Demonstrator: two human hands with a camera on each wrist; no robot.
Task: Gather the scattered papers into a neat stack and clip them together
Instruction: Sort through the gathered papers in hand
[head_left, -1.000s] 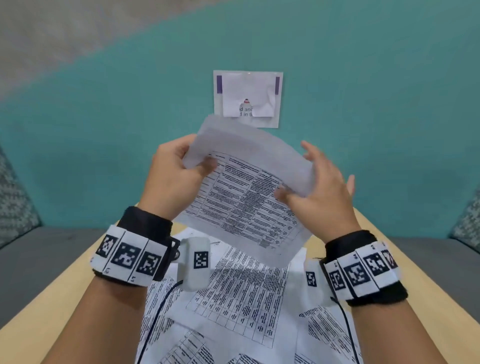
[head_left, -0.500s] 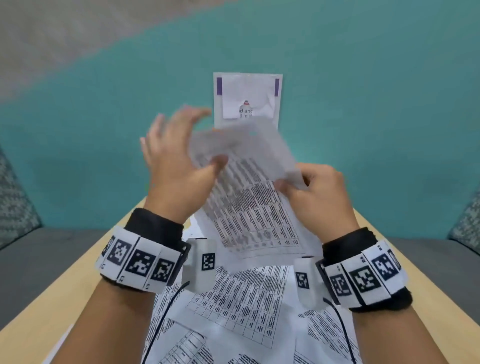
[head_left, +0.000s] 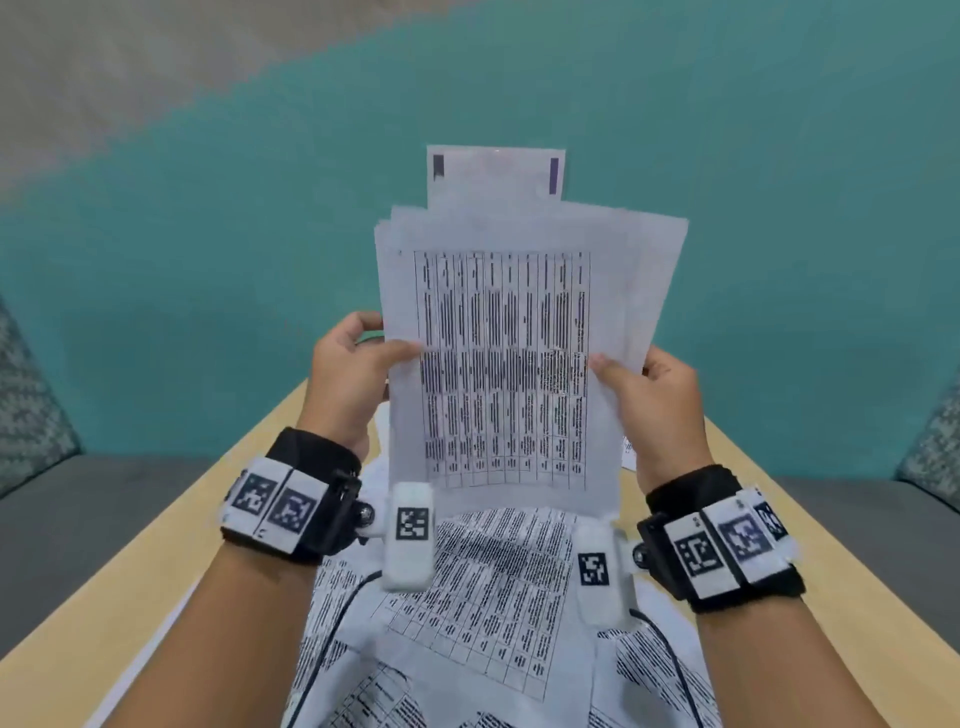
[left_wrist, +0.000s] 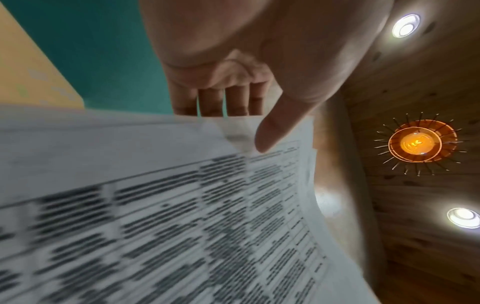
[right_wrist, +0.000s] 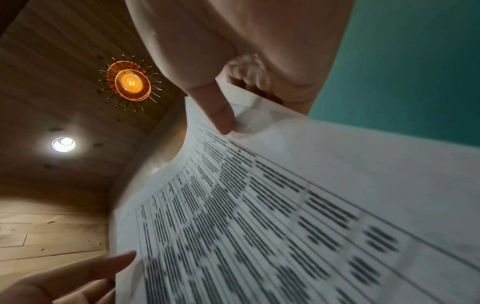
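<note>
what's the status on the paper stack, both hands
Left hand and right hand pinch held sheets upright by the side edges. Top edges uneven. Loose papers on table. No clip visible.

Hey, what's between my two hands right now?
The held sheets: the left hand grips their left edge, the right hand their right, so printed paper fills the whole gap. The head view shows it best.
</note>
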